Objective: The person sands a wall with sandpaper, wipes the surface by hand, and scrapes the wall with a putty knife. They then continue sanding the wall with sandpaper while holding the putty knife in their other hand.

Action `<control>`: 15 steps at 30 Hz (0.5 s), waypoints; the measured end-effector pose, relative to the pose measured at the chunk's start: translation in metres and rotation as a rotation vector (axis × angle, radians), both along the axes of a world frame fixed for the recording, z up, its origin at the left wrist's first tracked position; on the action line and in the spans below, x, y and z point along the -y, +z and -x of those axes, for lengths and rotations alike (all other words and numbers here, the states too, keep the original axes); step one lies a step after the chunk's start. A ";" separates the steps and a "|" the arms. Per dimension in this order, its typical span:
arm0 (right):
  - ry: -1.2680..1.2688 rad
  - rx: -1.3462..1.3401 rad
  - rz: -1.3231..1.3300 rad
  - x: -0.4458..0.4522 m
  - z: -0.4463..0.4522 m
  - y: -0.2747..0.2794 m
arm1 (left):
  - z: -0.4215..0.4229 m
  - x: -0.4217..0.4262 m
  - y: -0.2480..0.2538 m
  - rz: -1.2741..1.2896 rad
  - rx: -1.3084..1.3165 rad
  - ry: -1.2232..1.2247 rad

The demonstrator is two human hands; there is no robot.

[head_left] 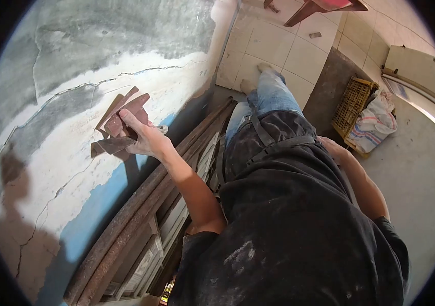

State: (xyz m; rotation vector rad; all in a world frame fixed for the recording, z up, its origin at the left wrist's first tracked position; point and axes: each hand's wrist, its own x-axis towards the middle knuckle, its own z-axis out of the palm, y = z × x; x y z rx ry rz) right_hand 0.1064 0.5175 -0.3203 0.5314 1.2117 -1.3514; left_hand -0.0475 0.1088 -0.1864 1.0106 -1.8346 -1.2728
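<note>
My left hand [148,137] is raised in front of the wall, its fingers closed around several brown, folded and curled sheets that look like sandpaper [130,108]. Their edges fan out above and below my thumb. Whether they touch the wall [80,148] I cannot tell. That wall has grey, white and blue patches and long cracks. My right hand [334,150] is at my waist, against the dark cloth on my hip. Its fingers are mostly hidden, so what they do cannot be made out.
Long brown beams [125,232] and framed panels [151,255] lean along the wall beside my left arm. On the right stands a yellow crate [349,105] with a white striped sack [373,122]. A reddish-brown piece of furniture [312,9] stands on the tiled floor [271,43] ahead.
</note>
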 end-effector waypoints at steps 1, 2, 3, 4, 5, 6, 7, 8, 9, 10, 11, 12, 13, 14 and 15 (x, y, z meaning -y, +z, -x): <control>-0.016 0.020 -0.039 0.008 -0.004 -0.008 | 0.000 0.002 -0.001 -0.003 0.013 -0.014; -0.009 0.026 -0.075 0.011 -0.009 -0.011 | 0.001 0.004 -0.004 0.001 -0.007 -0.016; -0.003 0.033 -0.110 0.015 -0.012 -0.013 | 0.002 0.007 -0.009 0.003 -0.028 -0.018; 0.030 0.021 -0.141 0.017 -0.013 -0.013 | 0.004 0.008 -0.012 0.006 -0.051 -0.021; -0.009 0.052 -0.108 0.016 -0.018 -0.011 | 0.005 0.009 -0.012 -0.003 -0.046 -0.061; -0.047 0.084 -0.075 0.016 -0.024 -0.010 | 0.005 0.010 -0.011 -0.014 -0.040 -0.099; -0.147 0.156 0.020 0.006 -0.033 -0.006 | 0.004 0.010 -0.010 -0.025 -0.034 -0.131; -0.242 0.225 0.116 0.000 -0.041 -0.001 | 0.003 0.007 -0.008 -0.025 -0.011 -0.089; -0.517 0.318 0.233 0.011 -0.028 0.033 | 0.004 0.003 -0.003 -0.023 0.010 -0.045; -0.322 0.254 0.143 0.009 -0.021 0.045 | 0.003 0.002 0.000 -0.019 0.032 0.000; -0.128 0.189 0.055 0.007 -0.017 0.053 | 0.001 0.007 0.001 -0.029 0.056 -0.060; 0.064 0.122 -0.033 0.008 -0.016 0.055 | 0.001 0.010 -0.001 -0.028 0.055 -0.075; -0.045 -0.067 0.111 -0.002 -0.057 -0.004 | 0.001 0.012 -0.003 -0.028 0.053 -0.089; 0.024 -0.140 0.080 0.005 -0.058 -0.018 | 0.000 0.014 -0.004 -0.027 0.051 -0.102; 0.093 -0.215 0.048 0.014 -0.051 -0.026 | 0.001 0.016 -0.006 0.029 0.025 -0.152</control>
